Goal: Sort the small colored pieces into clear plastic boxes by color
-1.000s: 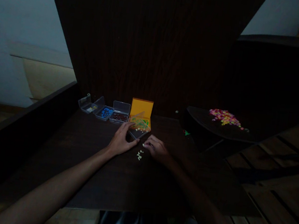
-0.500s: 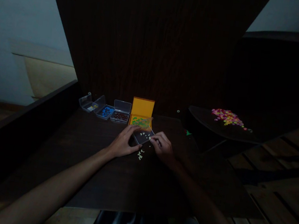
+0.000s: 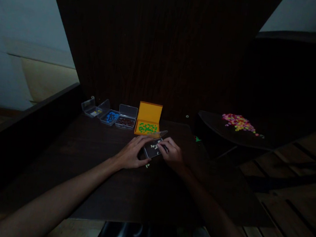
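Observation:
My left hand (image 3: 131,153) grips a small clear plastic box (image 3: 148,154) by its left side, thumb at the near edge. The box lies open on the dark table, its hinged lid (image 3: 160,133) tilted up at the back. Small cream-white pieces (image 3: 153,147) are scattered inside. My right hand (image 3: 172,153) reaches over the box's right side with thumb and fingers pinched together; what they hold, if anything, is too small to make out. A few more loose pale pieces (image 3: 147,165) lie on the table just in front of the box.
Behind stands an open yellow box (image 3: 150,112) with green pieces. To its left are open clear boxes with brown pieces (image 3: 125,122), blue pieces (image 3: 111,117) and yellow-white pieces (image 3: 97,112). A pink and yellow heap (image 3: 239,123) rests on a raised shelf at right.
The clear box has shifted slightly right and toward me, and its lid slants lower. My right hand has moved in over the box. Fewer pale pieces show on the table in front.

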A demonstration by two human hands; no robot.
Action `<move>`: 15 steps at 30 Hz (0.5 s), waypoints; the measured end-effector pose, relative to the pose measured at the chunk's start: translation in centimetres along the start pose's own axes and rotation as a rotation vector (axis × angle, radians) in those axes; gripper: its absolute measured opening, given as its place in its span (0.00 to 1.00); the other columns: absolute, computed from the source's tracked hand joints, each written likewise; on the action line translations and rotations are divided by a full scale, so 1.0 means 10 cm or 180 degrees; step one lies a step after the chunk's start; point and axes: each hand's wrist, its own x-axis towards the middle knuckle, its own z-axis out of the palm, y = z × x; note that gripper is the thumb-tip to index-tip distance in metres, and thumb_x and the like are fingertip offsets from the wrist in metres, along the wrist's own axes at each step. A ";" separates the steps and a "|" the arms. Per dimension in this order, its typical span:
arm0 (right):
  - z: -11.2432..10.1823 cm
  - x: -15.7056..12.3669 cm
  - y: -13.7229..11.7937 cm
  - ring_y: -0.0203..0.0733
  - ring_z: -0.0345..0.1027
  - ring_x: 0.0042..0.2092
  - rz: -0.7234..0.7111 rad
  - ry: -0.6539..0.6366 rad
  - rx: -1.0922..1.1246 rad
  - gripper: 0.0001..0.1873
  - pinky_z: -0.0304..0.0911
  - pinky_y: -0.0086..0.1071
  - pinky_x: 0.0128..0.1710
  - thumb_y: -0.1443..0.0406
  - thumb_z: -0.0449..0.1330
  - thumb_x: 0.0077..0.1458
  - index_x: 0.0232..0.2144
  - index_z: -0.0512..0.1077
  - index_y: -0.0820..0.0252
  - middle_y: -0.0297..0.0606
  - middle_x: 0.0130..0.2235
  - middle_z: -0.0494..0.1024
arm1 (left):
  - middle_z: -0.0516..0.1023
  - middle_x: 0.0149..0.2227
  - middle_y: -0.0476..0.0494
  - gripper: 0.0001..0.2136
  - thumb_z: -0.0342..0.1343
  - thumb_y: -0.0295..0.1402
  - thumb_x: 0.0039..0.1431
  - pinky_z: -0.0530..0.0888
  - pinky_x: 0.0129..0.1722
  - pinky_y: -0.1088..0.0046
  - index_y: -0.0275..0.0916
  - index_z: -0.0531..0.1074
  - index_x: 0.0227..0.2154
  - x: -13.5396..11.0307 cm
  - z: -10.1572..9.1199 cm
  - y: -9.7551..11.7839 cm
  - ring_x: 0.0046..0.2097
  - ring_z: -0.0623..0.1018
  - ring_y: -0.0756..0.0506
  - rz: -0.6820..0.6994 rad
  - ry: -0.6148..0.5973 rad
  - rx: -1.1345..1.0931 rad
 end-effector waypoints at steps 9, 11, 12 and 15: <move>-0.03 0.02 -0.01 0.41 0.71 0.41 -0.0067 0.0030 0.0311 0.11 0.66 0.33 0.42 0.64 0.55 0.60 0.43 0.74 0.57 0.41 0.39 0.77 | 0.65 0.59 0.38 0.33 0.61 0.35 0.50 0.65 0.60 0.55 0.43 0.56 0.58 0.00 0.01 0.00 0.60 0.66 0.38 -0.0022 0.0014 0.0008; -0.05 0.03 -0.03 0.41 0.70 0.41 -0.0069 0.0145 0.0397 0.13 0.66 0.34 0.42 0.65 0.53 0.60 0.44 0.74 0.58 0.41 0.39 0.76 | 0.66 0.58 0.37 0.32 0.61 0.36 0.50 0.65 0.60 0.55 0.42 0.57 0.58 0.00 0.01 0.00 0.59 0.66 0.38 -0.0090 0.0066 0.0008; -0.06 0.04 -0.05 0.41 0.70 0.39 -0.0052 0.0234 0.0421 0.13 0.66 0.33 0.41 0.65 0.53 0.60 0.44 0.74 0.59 0.42 0.39 0.76 | 0.66 0.57 0.37 0.32 0.61 0.37 0.50 0.66 0.60 0.55 0.42 0.57 0.57 0.00 0.01 -0.01 0.59 0.66 0.38 -0.0119 0.0105 0.0007; -0.11 0.05 -0.09 0.37 0.66 0.30 0.0076 0.0463 0.0386 0.12 0.64 0.32 0.32 0.64 0.52 0.60 0.40 0.75 0.60 0.41 0.34 0.73 | 0.67 0.56 0.37 0.30 0.61 0.37 0.51 0.67 0.59 0.56 0.41 0.58 0.57 0.01 0.02 -0.03 0.59 0.67 0.38 -0.0225 0.0258 -0.0001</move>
